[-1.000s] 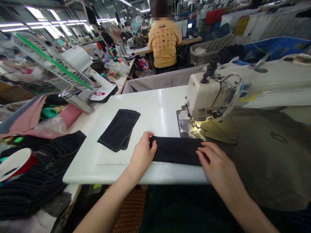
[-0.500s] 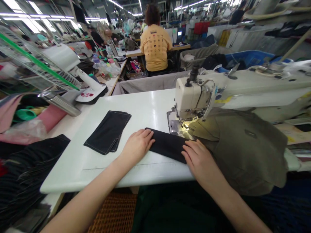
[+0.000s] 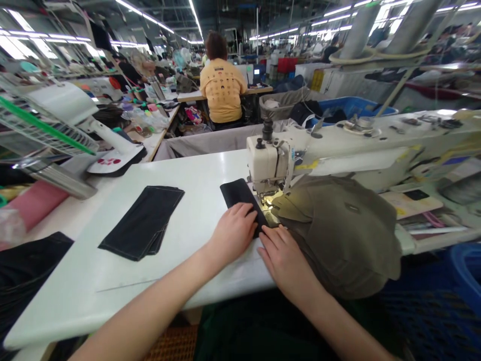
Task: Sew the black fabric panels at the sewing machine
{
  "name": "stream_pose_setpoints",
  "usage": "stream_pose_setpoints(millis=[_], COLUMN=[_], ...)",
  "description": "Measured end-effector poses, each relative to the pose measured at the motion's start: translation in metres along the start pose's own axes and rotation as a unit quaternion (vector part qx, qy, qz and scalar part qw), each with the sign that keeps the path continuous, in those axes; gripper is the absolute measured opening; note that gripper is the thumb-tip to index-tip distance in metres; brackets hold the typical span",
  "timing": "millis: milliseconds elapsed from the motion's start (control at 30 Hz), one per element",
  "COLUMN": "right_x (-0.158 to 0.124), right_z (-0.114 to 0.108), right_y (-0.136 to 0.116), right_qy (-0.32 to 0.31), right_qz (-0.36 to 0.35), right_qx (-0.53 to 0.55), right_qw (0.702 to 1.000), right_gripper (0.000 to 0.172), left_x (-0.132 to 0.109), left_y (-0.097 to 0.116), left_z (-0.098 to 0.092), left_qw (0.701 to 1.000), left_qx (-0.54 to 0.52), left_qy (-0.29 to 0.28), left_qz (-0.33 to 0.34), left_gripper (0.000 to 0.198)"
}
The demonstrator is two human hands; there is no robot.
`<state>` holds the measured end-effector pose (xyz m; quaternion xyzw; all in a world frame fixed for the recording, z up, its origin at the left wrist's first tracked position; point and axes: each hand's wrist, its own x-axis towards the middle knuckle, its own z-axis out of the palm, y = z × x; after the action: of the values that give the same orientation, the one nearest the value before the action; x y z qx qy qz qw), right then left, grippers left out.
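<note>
A narrow folded black fabric piece (image 3: 236,191) lies beside the needle area of a sewing machine (image 3: 265,163), its far end angled up and left. My left hand (image 3: 237,228) is closed on its middle, fingertips bent over the right edge and the thumb hidden. At the near end, my right hand (image 3: 281,250) holds the corner with its fingers close together. An olive-brown fabric item (image 3: 341,235), perhaps a bag or cap, rests against the machine, right of my right hand. Further left lies a small stack of stitched black fabric pieces (image 3: 141,220).
The white tabletop (image 3: 203,173) carries the work. Along the left stand a white fan (image 3: 112,140), a steel flask (image 3: 62,178) and dark piled cloth (image 3: 30,265). A blue basket (image 3: 443,301) sits low right. Ahead, a person in a yellow shirt (image 3: 222,93) sits facing away.
The folded black piece has turned from lying crosswise to pointing away, alongside the needle plate. Both hands have turned it and come closer together. The camera view has shifted right.
</note>
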<state>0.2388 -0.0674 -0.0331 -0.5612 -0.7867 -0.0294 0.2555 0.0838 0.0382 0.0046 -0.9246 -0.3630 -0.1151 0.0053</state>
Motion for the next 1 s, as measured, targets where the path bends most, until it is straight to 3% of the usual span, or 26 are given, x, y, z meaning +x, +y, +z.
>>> stream_pose_setpoints(millis=[133,367,1000], right_x=[0.003,0.011,0.015], right_z=[0.002,0.016,0.012], right_y=[0.001,0.004,0.001], right_qy=[-0.002,0.031,0.016], right_qz=[0.011,0.075,0.109], right_qx=[-0.001,0.01,0.018], right_qw=[1.0,0.997,0.994], right_gripper=[0.029,0.031,0.033], left_x=[-0.011,0.017,0.017], left_y=[0.0,-0.028,-0.027], left_z=[0.011,0.013,0.018], left_qw=[0.999,0.996,0.996], left_qx=[-0.016,-0.045,-0.057], left_qy=[-0.009,-0.045,-0.028], left_qz=[0.026,0.069,0.06], left_gripper=[0.037,0.04,0.04])
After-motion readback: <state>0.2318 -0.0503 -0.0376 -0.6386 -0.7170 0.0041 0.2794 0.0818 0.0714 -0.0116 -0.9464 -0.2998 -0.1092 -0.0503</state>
